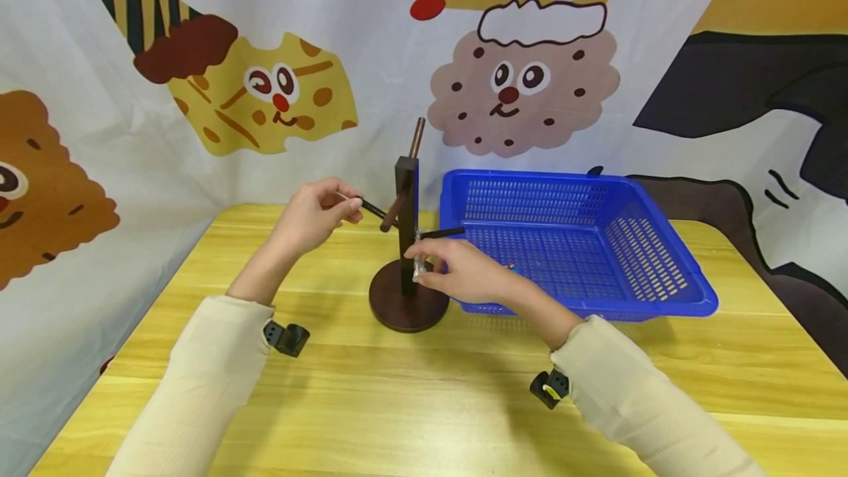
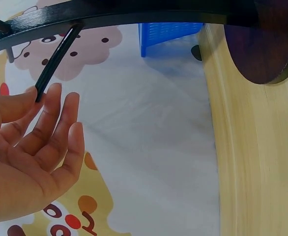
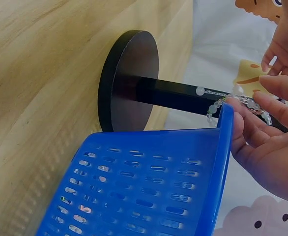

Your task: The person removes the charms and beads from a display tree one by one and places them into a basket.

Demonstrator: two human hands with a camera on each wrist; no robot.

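Note:
A dark wooden stand (image 1: 407, 241) with a round base (image 1: 408, 311) and several pegs stands upright on the table. On its left side, my left hand (image 1: 311, 216) pinches the free end of a thin black peg (image 2: 58, 61) between thumb and index finger; the other fingers are loosely bent. My right hand (image 1: 467, 271) is at the right of the post, its thumb and fingertips holding a clear beaded bracelet (image 3: 214, 109) beside the black peg (image 1: 444, 232) there. Part of the bracelet is hidden by the fingers, so whether it loops around that peg I cannot tell.
A blue plastic basket (image 1: 662, 308) stands just right of the stand, beneath my right forearm. Small colourful items (image 1: 511, 266) show inside it, partly hidden. The wooden table (image 1: 371, 403) ends at a white cartoon-printed cloth (image 1: 384, 57) behind.

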